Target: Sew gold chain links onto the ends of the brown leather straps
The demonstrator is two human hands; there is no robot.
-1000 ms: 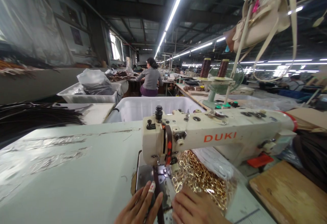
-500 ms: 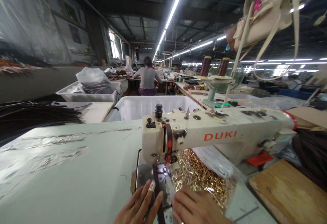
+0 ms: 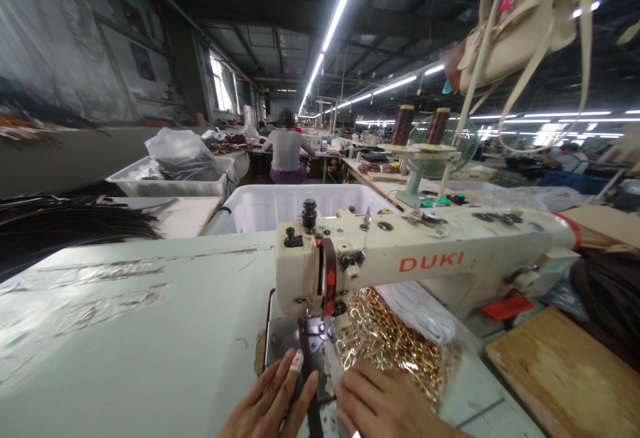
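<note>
A cream DUKI sewing machine stands on the pale table. A narrow dark brown strap runs under its presser foot toward me. My left hand lies flat on the metal plate just left of the strap, fingers stretched out, one fingertip taped. My right hand lies flat to the strap's right, fingers pressing near it, beside a clear bag of gold metal rings. Neither hand grips anything that I can see.
A white plastic bin sits behind the machine. Dark straps pile at the left and at the right edge. A wooden board lies right. Thread cones and a beige bag hang above. A person sits far back.
Both hands stay flat beside the strap. The view has tilted slightly downward and shifted; nothing else moved noticeably.
</note>
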